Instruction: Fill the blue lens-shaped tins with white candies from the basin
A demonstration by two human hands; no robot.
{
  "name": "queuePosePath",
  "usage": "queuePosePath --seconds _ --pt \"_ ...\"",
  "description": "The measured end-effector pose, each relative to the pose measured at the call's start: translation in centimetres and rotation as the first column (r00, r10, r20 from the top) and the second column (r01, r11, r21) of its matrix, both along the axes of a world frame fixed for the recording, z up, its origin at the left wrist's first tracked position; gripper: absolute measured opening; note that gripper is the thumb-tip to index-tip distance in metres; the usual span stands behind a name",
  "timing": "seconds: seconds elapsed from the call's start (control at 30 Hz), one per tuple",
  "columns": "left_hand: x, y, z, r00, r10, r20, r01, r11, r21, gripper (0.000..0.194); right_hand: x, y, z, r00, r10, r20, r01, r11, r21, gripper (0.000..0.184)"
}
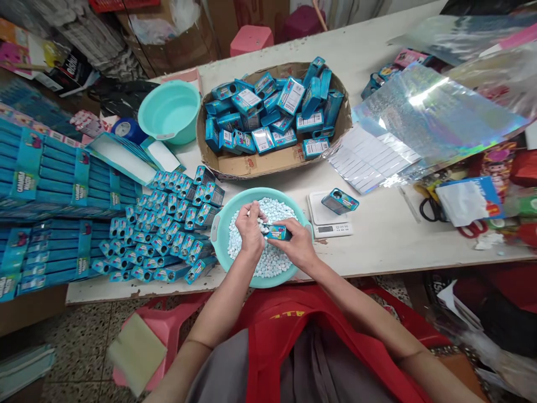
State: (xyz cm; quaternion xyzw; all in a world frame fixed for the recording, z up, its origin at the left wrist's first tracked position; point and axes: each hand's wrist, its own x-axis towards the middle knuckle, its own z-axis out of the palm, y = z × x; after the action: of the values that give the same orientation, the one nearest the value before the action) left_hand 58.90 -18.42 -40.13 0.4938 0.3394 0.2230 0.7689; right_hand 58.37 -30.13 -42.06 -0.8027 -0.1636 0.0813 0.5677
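Note:
A turquoise basin in front of me holds many small pale-blue candies. Over it, my right hand grips a small blue candy box lying on its side, its open end facing left. My left hand is closed at that opening, with a few candies at its fingertips. How many candies it holds is hidden. To the right of the basin, another blue box lies tilted on a white digital scale.
Behind the basin, a cardboard tray holds many blue boxes. Rows of boxes with round openings stand to the left, beside stacked blue packs. A second turquoise basin sits behind them. Holographic sheets and scissors lie on the right.

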Motion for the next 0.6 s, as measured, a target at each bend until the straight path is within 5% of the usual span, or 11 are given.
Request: queuePosePath --seconds 0.33,0.53,0.6 --pt "0.2 0.2 -0.1 1.000 -0.010 -0.016 0.009 0.999 -0.033 0.036 0.3 0.2 -1.0 0.999 0.007 -0.034 -0.004 0.996 0.087 0.029" --pt "0.4 2.6 1.3 0.993 -0.105 0.048 0.113 0.972 -0.208 0.035 0.5 -0.4 -1.7 0.984 0.023 -0.177 0.014 0.979 0.205 0.035" --pt "0.3 4.0 0.7 0.990 -0.138 0.032 0.141 0.949 -0.282 0.036 0.5 -0.7 -1.5 0.974 0.027 -0.226 0.031 0.968 0.251 0.038"
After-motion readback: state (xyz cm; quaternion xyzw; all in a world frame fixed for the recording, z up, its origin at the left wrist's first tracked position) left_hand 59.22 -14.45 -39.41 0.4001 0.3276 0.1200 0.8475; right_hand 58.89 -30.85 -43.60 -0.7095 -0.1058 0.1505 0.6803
